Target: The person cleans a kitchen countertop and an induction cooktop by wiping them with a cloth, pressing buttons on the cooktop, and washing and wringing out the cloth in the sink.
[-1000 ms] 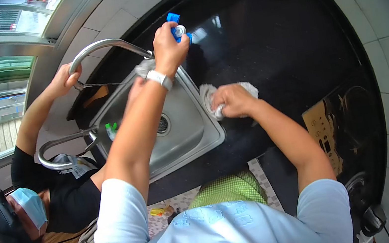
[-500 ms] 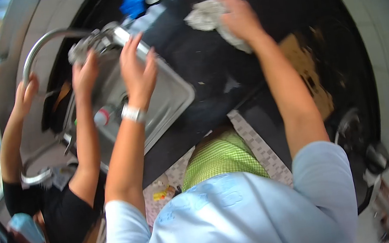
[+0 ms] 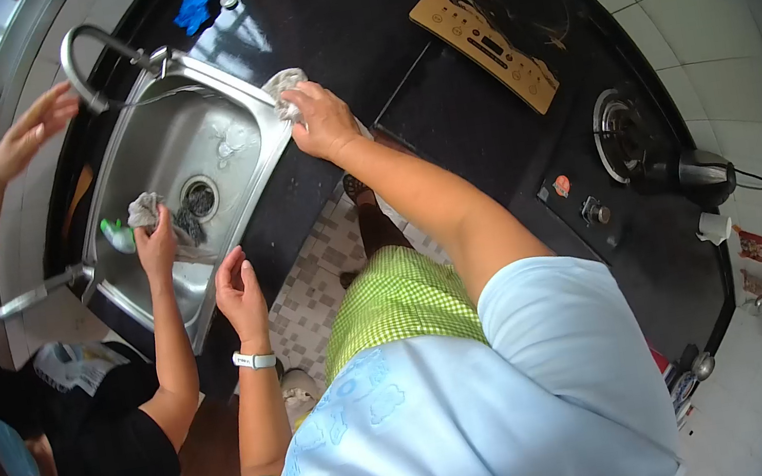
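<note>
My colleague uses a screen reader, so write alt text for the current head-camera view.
A person's right hand holds a pale cloth at the corner of a steel sink in a black countertop, while the left hand hovers open near the sink's front edge. To the left, a co-worker in black holds a grey rag over the sink.

By the front edge of the table (image 3: 351, 36), the right hand (image 3: 324, 120) partly hides the cloth (image 3: 285, 84). Markings on the panel (image 3: 485, 49) are too small to read. The view's left edge crops the co-worker's mask (image 3: 11, 449).
</note>
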`<action>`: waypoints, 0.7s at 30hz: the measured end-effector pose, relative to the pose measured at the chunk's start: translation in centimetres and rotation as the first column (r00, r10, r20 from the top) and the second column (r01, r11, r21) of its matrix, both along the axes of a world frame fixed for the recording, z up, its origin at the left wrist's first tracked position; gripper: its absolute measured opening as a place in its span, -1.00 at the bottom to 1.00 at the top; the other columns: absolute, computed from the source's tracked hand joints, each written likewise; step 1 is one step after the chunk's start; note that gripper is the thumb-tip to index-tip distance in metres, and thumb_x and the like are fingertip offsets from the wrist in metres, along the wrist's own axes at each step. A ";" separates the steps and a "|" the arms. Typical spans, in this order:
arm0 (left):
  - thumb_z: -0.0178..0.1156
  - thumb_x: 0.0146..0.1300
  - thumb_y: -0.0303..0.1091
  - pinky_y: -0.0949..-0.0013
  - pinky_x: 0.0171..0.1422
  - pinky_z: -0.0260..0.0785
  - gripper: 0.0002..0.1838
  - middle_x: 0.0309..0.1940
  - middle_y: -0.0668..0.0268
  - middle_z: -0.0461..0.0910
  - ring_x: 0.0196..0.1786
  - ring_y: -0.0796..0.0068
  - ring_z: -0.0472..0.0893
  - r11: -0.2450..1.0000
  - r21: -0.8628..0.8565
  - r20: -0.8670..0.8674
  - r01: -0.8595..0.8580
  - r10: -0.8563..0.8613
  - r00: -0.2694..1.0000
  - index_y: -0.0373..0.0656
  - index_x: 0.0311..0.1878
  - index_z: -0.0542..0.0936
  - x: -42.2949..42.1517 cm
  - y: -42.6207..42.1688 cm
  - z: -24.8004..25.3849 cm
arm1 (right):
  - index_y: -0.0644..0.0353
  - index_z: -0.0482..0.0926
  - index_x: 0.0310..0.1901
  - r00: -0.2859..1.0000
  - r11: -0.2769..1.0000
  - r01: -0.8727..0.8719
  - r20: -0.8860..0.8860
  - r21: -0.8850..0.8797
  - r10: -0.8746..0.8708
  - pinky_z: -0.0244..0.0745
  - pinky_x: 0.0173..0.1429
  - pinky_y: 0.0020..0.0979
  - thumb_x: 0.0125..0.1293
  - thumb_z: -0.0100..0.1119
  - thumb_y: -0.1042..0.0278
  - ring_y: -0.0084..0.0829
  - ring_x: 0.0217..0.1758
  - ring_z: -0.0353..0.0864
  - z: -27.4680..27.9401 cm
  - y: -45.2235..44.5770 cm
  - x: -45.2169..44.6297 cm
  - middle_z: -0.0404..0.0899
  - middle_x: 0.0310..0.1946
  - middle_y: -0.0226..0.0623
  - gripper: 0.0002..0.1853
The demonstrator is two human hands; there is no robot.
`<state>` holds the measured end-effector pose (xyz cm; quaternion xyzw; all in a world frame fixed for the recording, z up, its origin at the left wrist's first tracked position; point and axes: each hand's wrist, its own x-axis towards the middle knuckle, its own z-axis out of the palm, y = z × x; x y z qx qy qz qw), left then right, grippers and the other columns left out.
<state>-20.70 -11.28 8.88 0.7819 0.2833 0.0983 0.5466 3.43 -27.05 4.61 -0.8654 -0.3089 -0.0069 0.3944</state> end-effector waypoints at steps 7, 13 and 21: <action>0.07 0.28 -0.51 0.49 0.09 0.38 -0.75 -0.07 0.25 0.56 -0.05 0.54 0.55 0.993 -0.021 0.056 -0.115 0.116 0.992 -0.33 0.01 0.52 -11.4 2.0 -1.2 | 0.12 0.49 -0.03 0.965 0.963 0.260 -0.009 -0.064 -0.261 0.36 0.19 -0.19 -0.03 0.14 0.41 0.01 0.12 0.39 -0.4 1.8 -10.5 0.33 0.10 0.01 -0.58; 0.07 0.28 -0.51 0.50 0.08 0.39 -0.76 -0.11 0.28 0.59 -0.07 0.56 0.56 0.976 -0.004 -0.005 -0.219 0.219 0.976 -0.31 -0.01 0.53 -17.9 1.2 -0.7 | 0.13 0.50 -0.17 0.999 0.995 0.019 0.044 0.101 -0.023 0.35 0.20 -0.18 -0.12 0.14 0.52 -0.01 0.13 0.39 -1.3 6.4 -20.3 0.38 0.05 -0.02 -0.64; 0.07 0.29 -0.49 0.50 0.04 0.40 -0.78 -0.14 0.29 0.58 -0.10 0.54 0.57 0.946 -0.101 0.010 -0.309 0.312 0.950 -0.32 -0.04 0.53 -20.5 0.1 -1.4 | 0.13 0.53 -0.20 0.953 0.952 -0.181 -0.194 0.247 0.232 0.38 0.15 -0.21 -0.07 0.08 0.58 -0.06 0.05 0.46 -1.8 9.2 -24.2 0.48 -0.04 -0.12 -0.69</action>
